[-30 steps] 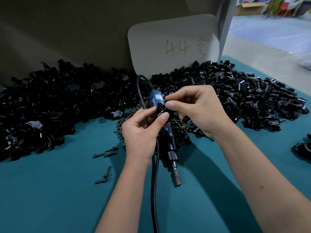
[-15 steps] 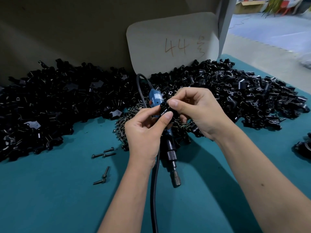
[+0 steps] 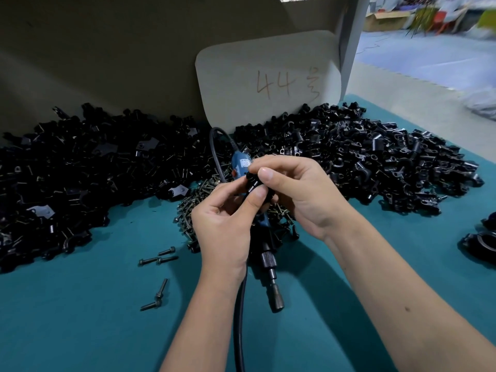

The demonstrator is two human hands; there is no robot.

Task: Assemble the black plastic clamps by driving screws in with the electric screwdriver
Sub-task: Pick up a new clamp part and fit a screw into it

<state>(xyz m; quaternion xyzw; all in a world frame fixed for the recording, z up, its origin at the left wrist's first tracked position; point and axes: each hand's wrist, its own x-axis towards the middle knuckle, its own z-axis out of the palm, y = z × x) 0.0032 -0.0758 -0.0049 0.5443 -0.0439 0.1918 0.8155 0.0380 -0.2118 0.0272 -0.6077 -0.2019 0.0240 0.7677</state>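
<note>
Above the middle of the teal worktop [image 3: 80, 318], both hands meet over a small black clamp [image 3: 253, 183]. The left hand [image 3: 225, 229] comes up from 6 o'clock and pinches the clamp from below with thumb and forefinger, the other fingers curled under. The right hand [image 3: 295, 194] comes in from 4 o'clock and pinches the same clamp from above and from the right, its fingers [image 3: 264, 173] bent round the part. How the clamp's halves sit together is hidden by the fingertips.

Under the hands lies the screwdriver [image 3: 268, 260], flat on the worktop and untouched. Its blue body shows at 12 o'clock of the hands, and its knurled collar and metal bit tip point toward 6 o'clock. Its black cord [image 3: 239, 318] loops out of the blue end at 11 o'clock, passes under the left hand and runs off toward 6 o'clock beside the left wrist.

A heap of screws [image 3: 196, 205] lies just beneath and at 9 o'clock of the hands. Five loose screws [image 3: 158, 260] lie apart from it at 8 o'clock. A large pile of black parts [image 3: 67, 178] fills the worktop at 9 and 10 o'clock, and another pile [image 3: 375, 162] spreads at 1 to 3 o'clock. Two larger black pieces [image 3: 480, 241] sit at the 3 o'clock edge. A grey card [image 3: 241, 63] marked "44" leans against the wall at 12 o'clock.
</note>
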